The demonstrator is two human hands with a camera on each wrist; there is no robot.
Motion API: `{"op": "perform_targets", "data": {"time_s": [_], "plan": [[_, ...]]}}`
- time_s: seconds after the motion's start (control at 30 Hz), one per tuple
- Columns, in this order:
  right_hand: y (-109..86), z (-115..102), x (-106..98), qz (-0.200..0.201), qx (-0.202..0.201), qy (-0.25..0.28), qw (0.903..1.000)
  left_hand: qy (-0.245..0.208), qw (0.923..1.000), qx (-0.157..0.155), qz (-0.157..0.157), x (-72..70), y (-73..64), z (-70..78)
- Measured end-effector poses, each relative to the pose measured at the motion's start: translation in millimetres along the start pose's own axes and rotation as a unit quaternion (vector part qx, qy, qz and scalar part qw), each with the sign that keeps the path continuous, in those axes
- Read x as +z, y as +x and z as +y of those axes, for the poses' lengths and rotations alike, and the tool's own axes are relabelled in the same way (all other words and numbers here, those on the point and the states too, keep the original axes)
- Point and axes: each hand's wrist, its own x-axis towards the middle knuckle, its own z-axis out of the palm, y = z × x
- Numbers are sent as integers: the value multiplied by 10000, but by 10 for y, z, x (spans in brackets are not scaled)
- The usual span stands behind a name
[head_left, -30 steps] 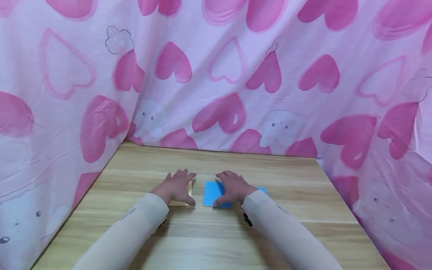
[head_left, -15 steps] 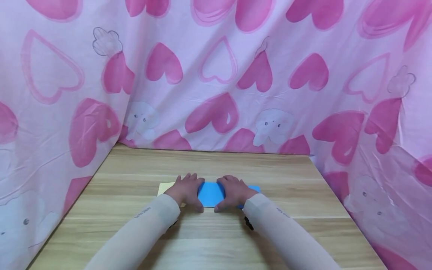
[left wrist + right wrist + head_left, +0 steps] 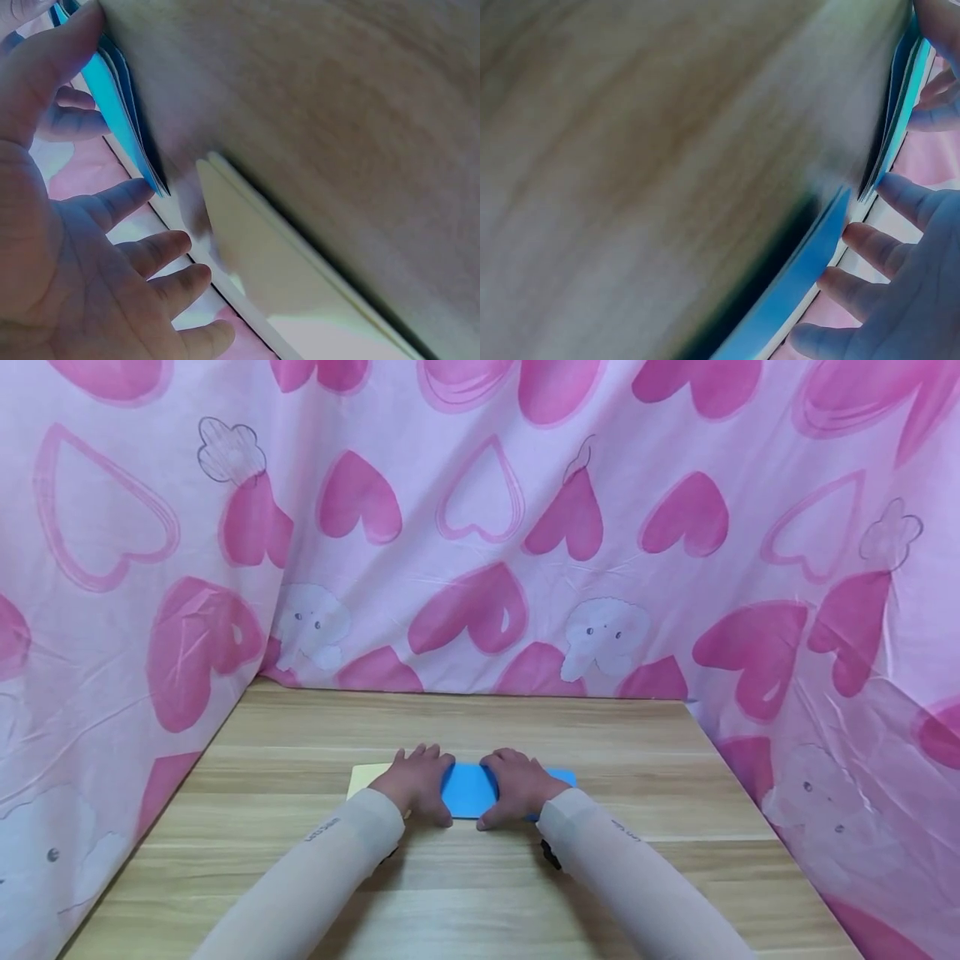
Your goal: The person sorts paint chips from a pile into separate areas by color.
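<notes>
A thin blue booklet (image 3: 470,791) lies mid-table between both hands. My left hand (image 3: 420,783) grips its left side, thumb at the near edge and index finger at the far edge. My right hand (image 3: 517,785) holds the right side the same way. Loose layers show along the booklet's edge (image 3: 112,97) in the left wrist view. Beneath the left palm is a cream booklet (image 3: 365,778), partly hidden. The right hand partly covers a second blue booklet (image 3: 562,776); in the right wrist view that second booklet (image 3: 791,277) passes close to the other fingers.
The wood-grain table (image 3: 480,893) reaches back to a pink heart-patterned cloth (image 3: 468,610), which hangs on the left, back and right sides. A dark band (image 3: 551,855) shows at the right wrist, below the sleeve.
My left hand has moved right, off the cream booklet's right edge to the middle blue booklet. Both hands now hold its sides. The head view has shifted slightly; little differs over the last half second.
</notes>
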Motion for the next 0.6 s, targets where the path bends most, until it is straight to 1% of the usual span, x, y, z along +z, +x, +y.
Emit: {"op": "perform_targets", "data": {"time_s": [0.17, 0.37, 0.47, 0.6], "plan": [[-14, 24, -18, -8, -18, 135, 9999, -10, 10000, 6, -65, -20, 30, 20], [-7, 67, -47, 27, 14, 168, 9999, 87, 9999, 58, -88, -55, 66, 45], [-28, 94, -85, 76, 6, 194, 9998, 136, 9998, 136, 6, -68, 68, 74], [-79, 139, -144, 101, 32, 230, 9997, 170, 9994, 275, 155, -101, 70, 149]]}}
